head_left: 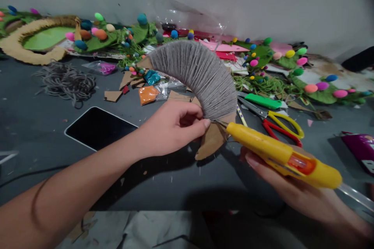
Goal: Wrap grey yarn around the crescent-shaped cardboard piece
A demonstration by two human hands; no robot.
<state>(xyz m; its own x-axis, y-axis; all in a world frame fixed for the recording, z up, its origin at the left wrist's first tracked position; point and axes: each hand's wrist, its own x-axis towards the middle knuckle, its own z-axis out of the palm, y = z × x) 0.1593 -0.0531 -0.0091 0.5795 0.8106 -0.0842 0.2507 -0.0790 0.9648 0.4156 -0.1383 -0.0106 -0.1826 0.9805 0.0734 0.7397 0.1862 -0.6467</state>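
Observation:
A cardboard crescent, most of its length wound with grey yarn, is held up above the dark table. My left hand pinches its inner edge where the winding ends and bare cardboard begins. In my right hand is a yellow hot glue gun, a clear glue stick poking out of its back. The gun's metal tip points at the last strands of yarn, close to my left thumb. Whether the tip touches them I cannot tell.
A phone lies by my left forearm, with a tangle of grey yarn behind it. Scissors with yellow and red handles and a green comb-like piece lie right of the crescent. Green decorated pieces line the wall.

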